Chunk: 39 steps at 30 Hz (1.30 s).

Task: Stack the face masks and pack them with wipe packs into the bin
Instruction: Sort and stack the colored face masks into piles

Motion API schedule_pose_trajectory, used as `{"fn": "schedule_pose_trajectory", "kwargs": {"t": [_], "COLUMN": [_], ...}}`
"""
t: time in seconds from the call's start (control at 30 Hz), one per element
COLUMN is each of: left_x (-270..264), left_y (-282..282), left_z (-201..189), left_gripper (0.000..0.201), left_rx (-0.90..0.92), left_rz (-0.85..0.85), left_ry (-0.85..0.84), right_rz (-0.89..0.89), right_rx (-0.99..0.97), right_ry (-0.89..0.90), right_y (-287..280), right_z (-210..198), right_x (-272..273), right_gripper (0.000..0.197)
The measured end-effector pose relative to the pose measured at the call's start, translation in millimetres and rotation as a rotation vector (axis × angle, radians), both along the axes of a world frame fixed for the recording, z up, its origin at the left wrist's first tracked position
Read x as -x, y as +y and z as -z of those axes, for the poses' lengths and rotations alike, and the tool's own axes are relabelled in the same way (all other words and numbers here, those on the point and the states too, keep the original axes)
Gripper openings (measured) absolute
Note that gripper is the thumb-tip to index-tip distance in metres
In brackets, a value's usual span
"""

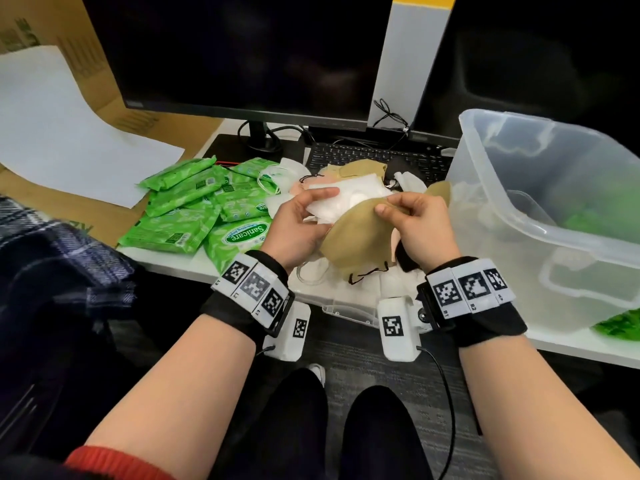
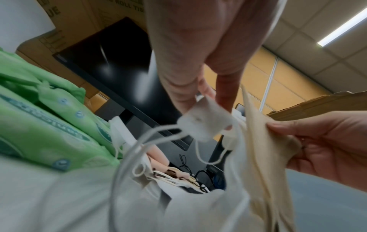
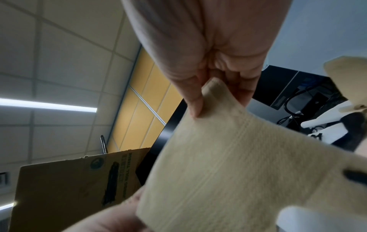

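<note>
Masks gathered mid-stack, above the desk edge.

Left hand [image 1: 300, 225] clasping white masks [image 1: 349, 199]; right hand [image 1: 414, 225] pinching tan mask [image 1: 360, 237], seemingly aligning edges. Wipes [image 1: 204, 209] at 9 o'clock, bin [image 1: 554, 216] at 3 o'clock, awaiting packing.

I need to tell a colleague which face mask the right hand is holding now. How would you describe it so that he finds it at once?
Start at the clear plastic bin on the desk's right side and look just left of it, in front of the keyboard. There the right hand pinches the top edge of a tan mask with dark ear loops. The masks under the left hand are white.
</note>
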<state>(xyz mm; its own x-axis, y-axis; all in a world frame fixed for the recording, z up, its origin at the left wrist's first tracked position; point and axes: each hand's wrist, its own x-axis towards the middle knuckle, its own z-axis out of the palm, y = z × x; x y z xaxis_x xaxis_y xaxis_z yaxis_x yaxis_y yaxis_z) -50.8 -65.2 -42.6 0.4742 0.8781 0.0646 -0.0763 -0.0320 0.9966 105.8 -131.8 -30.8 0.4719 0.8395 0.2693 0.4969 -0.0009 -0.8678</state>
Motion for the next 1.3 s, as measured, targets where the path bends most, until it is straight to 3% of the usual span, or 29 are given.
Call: {"fn": "schedule_pose_trajectory", "kwargs": {"t": [0.17,0.37,0.53,0.67,0.77,0.87,1.13,1.23,1.3], "left_x": [14.5,19.2,13.0,10.3,6.8,3.2,-1.3,-0.7,-0.8], "left_y": [17.5,33.5,17.0,8.5,6.4,4.8,5.8,5.3,4.2], "left_z": [2.8,10.3,4.0,3.1,3.8,4.3,10.6,10.5,8.8], "left_gripper": [0.054,0.034,0.018,0.031,0.026,0.014,0.012,0.008,0.007], "left_rx": [0.026,-0.058,-0.044,-0.070,-0.135,-0.133,-0.100,-0.101,-0.096], "left_rz": [-0.107,-0.305,-0.150,-0.010,-0.027,-0.049,-0.043,-0.027,-0.008], "left_ry": [-0.060,0.000,-0.070,-0.080,-0.012,-0.003,0.026,0.027,0.013], "right_rz": [0.109,0.178,-0.008,-0.163,-0.266,-0.298,-0.231,-0.260,-0.324], "right_rx": [-0.015,-0.032,-0.037,-0.033,-0.051,-0.080,-0.086,-0.065,-0.007], "right_ry": [0.038,-0.013,0.021,0.085,0.180,0.205,0.409,0.408,0.353], "right_y": [12.3,17.0,16.5,13.3,11.2,10.3,14.3,15.6,15.1], "right_z": [-2.5,-11.1,-13.1,-11.6,-6.2,-1.0,2.4,1.6,1.0], "right_x": [-1.6,-2.7,12.7,21.0,22.8,20.8,13.2,7.1,5.9], "right_gripper": [0.019,0.024,0.020,0.014,0.012,0.012,0.026,0.026,0.038]}}
